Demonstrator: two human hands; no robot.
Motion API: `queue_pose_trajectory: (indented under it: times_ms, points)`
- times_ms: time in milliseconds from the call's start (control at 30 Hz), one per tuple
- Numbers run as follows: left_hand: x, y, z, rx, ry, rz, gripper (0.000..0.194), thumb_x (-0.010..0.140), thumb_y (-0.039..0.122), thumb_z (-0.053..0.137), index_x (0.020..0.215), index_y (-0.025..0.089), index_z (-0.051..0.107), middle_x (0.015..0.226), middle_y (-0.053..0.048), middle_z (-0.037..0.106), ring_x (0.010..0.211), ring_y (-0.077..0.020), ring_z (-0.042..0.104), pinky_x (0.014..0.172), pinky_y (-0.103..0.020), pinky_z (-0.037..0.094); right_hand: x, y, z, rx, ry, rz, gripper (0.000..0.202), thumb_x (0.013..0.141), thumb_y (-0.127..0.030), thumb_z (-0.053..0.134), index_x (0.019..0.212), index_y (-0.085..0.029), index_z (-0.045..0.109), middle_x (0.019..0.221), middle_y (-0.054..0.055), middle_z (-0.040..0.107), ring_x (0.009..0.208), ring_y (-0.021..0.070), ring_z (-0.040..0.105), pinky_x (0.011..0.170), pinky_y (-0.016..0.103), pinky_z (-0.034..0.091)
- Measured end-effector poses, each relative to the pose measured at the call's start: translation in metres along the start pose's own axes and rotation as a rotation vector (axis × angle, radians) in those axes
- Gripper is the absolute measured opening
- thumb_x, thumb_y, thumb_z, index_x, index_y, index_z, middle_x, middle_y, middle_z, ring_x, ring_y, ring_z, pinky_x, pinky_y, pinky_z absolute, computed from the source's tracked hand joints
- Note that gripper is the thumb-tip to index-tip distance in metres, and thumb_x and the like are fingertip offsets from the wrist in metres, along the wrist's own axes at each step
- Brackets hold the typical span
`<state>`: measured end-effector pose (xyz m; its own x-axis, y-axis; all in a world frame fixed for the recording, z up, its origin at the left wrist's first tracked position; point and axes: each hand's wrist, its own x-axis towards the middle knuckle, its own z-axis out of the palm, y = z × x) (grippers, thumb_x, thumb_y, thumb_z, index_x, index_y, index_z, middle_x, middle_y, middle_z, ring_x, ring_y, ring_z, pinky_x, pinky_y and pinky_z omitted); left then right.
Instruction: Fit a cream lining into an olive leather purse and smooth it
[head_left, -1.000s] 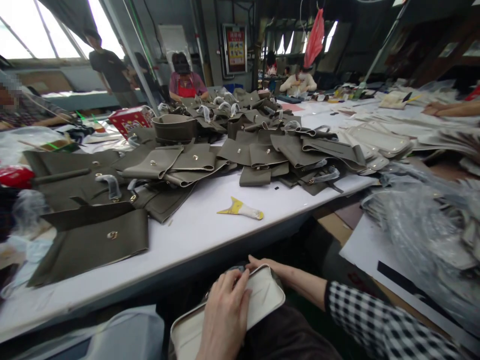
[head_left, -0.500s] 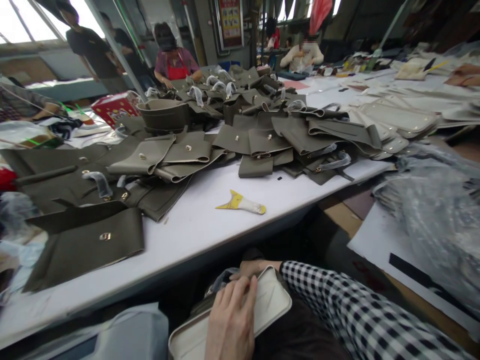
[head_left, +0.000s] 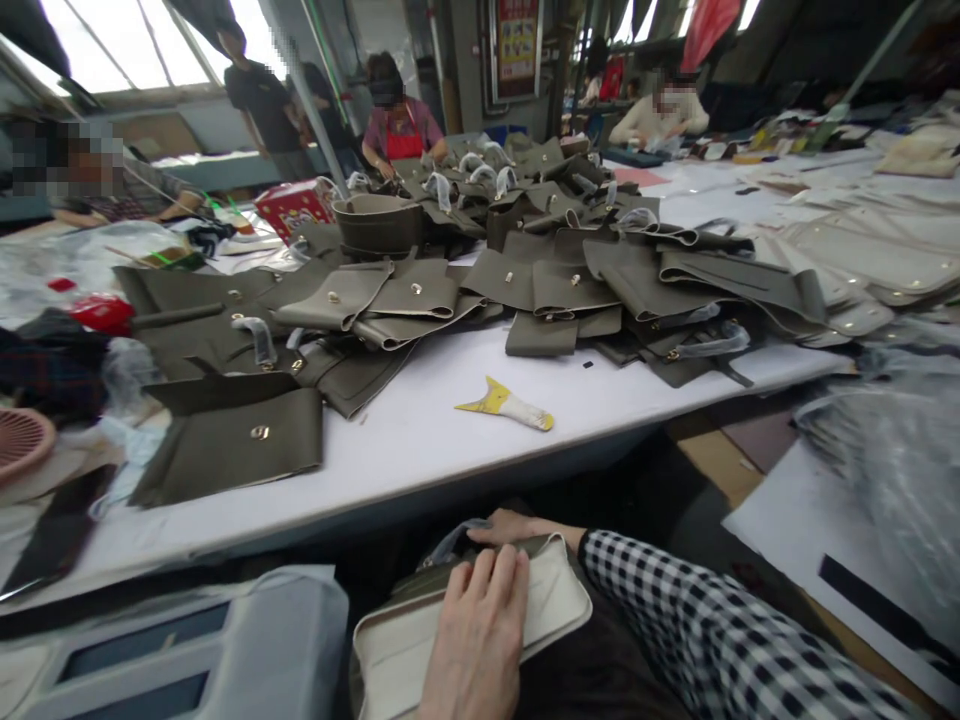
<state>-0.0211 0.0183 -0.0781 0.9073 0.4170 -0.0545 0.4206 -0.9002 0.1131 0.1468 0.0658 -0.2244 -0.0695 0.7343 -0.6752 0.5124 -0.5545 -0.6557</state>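
Note:
A bag piece (head_left: 559,590) with a cream inner side and dark olive outer parts rests on my lap below the table edge. My left hand (head_left: 480,620) lies over its cream side, fingers together and bent over the far edge. Behind that edge my right hand (head_left: 514,527), coming from a checkered sleeve, grips the dark side beside a plastic-wrapped handle (head_left: 454,540); its fingertips are partly hidden. A yellow and white forked tool (head_left: 506,403) lies on the white table (head_left: 405,440) in front.
Olive bag pieces (head_left: 420,290) are heaped across the table, one nearer at left (head_left: 240,440). A plastic-covered machine (head_left: 277,640) stands at lower left. Clear plastic (head_left: 892,450) lies at right, cream pieces (head_left: 877,245) behind it. Several people work across the table.
The view has turned left, so the table scene sits further right. My right hand has moved slightly along the far edge and shows more clearly. The bag piece is tilted a little differently.

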Motion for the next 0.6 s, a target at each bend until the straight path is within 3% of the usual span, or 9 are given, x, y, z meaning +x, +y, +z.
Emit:
queue_pose_trajectory:
  times_ms: [167, 267, 333, 433, 500, 533, 600]
  points:
    - [0.001, 0.005, -0.012, -0.080, -0.049, -0.047, 0.049, 0.087, 0.015, 0.047, 0.137, 0.016, 0.047, 0.127, -0.008, 0.058, 0.108, -0.0271, 0.051, 0.091, -0.043, 0.046, -0.032, -0.044, -0.032, 0.085, 0.022, -0.137, 0.056, 0.097, -0.060, 0.038, 0.097, -0.013, 0.069, 0.099, 0.008, 0.072, 0.092, 0.0200, 0.066, 0.084, 0.034, 0.051]
    - [0.001, 0.009, -0.018, -0.122, -0.002, -0.084, 0.049, 0.082, 0.014, 0.051, 0.131, 0.015, 0.053, 0.117, -0.010, 0.061, 0.101, -0.0280, 0.054, 0.085, -0.043, 0.048, -0.052, -0.071, -0.030, 0.155, 0.052, -0.225, 0.071, 0.098, -0.065, 0.020, 0.108, -0.013, 0.068, 0.108, 0.011, 0.072, 0.093, 0.0189, 0.067, 0.080, 0.029, 0.051]
    - [-0.001, 0.004, -0.023, -0.220, 0.046, -0.093, 0.040, 0.081, 0.014, 0.053, 0.120, 0.019, 0.061, 0.112, -0.009, 0.064, 0.101, -0.0281, 0.055, 0.086, -0.043, 0.047, -0.061, -0.082, -0.021, 0.144, 0.076, -0.260, 0.074, 0.096, -0.067, 0.022, 0.101, -0.011, 0.069, 0.102, 0.013, 0.073, 0.090, 0.0199, 0.067, 0.079, 0.029, 0.050]
    - [-0.012, -0.027, -0.033, -0.637, 0.111, -0.144, 0.026, 0.088, 0.020, 0.050, 0.101, 0.024, 0.072, 0.107, -0.005, 0.069, 0.102, -0.0230, 0.059, 0.091, -0.035, 0.045, -0.066, -0.088, -0.007, 0.070, 0.092, -0.290, 0.075, 0.092, -0.072, 0.029, 0.087, -0.010, 0.072, 0.091, 0.014, 0.074, 0.086, 0.0234, 0.067, 0.079, 0.032, 0.049]
    - [-0.026, -0.062, -0.033, -1.001, 0.150, -0.338, 0.028, 0.091, 0.032, 0.050, 0.102, 0.023, 0.073, 0.107, -0.004, 0.071, 0.101, -0.0209, 0.061, 0.093, -0.030, 0.043, -0.067, -0.089, -0.002, 0.020, 0.089, -0.311, 0.077, 0.092, -0.073, 0.028, 0.090, -0.011, 0.074, 0.090, 0.013, 0.074, 0.088, 0.0249, 0.067, 0.080, 0.034, 0.048]
    - [-0.034, -0.081, -0.029, -1.157, 0.168, -0.505, 0.033, 0.090, 0.041, 0.052, 0.107, 0.021, 0.072, 0.110, -0.004, 0.071, 0.104, -0.0218, 0.060, 0.096, -0.030, 0.042, -0.067, -0.090, 0.000, -0.003, 0.087, -0.318, 0.077, 0.092, -0.072, 0.027, 0.093, -0.011, 0.074, 0.091, 0.013, 0.074, 0.089, 0.0255, 0.067, 0.081, 0.035, 0.048]
    - [-0.052, -0.114, -0.012, -1.235, 0.146, -0.704, 0.049, 0.085, 0.056, 0.053, 0.106, 0.015, 0.071, 0.104, -0.007, 0.072, 0.104, -0.0267, 0.060, 0.092, -0.034, 0.044, -0.067, -0.093, 0.003, -0.054, 0.081, -0.329, 0.077, 0.093, -0.072, 0.026, 0.100, -0.012, 0.073, 0.095, 0.013, 0.074, 0.092, 0.0267, 0.066, 0.085, 0.036, 0.046]
